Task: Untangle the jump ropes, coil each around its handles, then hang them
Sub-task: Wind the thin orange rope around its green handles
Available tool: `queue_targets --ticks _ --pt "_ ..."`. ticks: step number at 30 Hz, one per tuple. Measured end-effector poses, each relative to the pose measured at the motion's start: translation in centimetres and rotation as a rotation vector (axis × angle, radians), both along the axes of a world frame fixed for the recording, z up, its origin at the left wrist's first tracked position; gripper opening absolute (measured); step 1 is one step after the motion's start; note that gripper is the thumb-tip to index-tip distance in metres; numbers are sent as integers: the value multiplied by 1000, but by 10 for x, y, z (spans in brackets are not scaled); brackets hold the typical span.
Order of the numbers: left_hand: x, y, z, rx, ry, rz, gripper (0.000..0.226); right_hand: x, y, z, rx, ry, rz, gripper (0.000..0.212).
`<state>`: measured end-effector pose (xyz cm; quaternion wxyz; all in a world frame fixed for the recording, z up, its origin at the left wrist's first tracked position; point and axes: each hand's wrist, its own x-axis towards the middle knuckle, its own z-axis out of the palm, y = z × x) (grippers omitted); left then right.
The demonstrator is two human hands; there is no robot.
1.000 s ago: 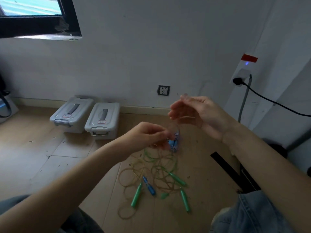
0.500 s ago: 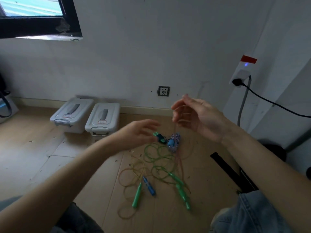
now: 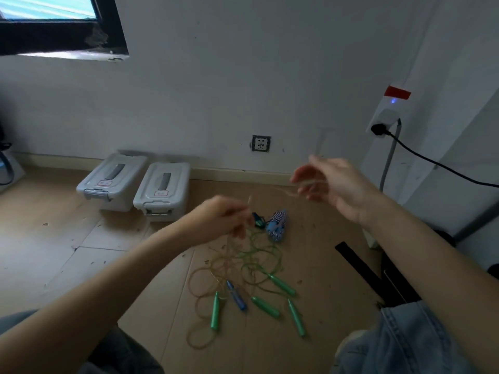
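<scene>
A tangle of thin jump ropes point(image 3: 243, 260) lies on the floor in front of me, tan and green loops crossing each other. Several green handles point(image 3: 282, 285) and a blue handle point(image 3: 237, 296) lie at its near side. A coiled blue-and-white rope bundle point(image 3: 276, 224) rests at the far side, next to a dark blue-green handle point(image 3: 258, 220). My left hand point(image 3: 224, 220) pinches a tan rope strand above the tangle. My right hand point(image 3: 332, 184) is raised to the right, blurred, with the same tan strand running through its curled fingers.
Two grey lidded storage boxes point(image 3: 162, 190) stand against the back wall at left. A wall socket point(image 3: 260, 143) sits above the skirting. A power strip with a black cable point(image 3: 388, 122) is on the right wall. Black straps point(image 3: 372, 276) lie by my right knee.
My left hand closed on a tan strand and lifted it. My right hand moved right and up, pulling the strand. The green handles on the floor shifted apart.
</scene>
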<state>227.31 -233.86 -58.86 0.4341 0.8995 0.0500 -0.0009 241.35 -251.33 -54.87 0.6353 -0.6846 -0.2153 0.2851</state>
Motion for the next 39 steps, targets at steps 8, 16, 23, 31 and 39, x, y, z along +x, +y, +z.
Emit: queue_targets --ticks 8,16,23,31,39 --pt "-7 -6 50 -234 -175 88 23 -16 10 -13 -588 -565 472 74" --pt "-6 -1 24 -460 -3 20 27 -24 18 -1 77 -97 494 20" --pt "-7 -20 -34 -63 633 -238 24 3 6 -3 224 -12 -170 23" --pt "1 -14 -1 -35 447 -177 28 -32 12 -26 -577 -596 676 75" --pt "-5 -4 -25 24 551 -134 21 -17 12 -7 -435 -824 69 13"
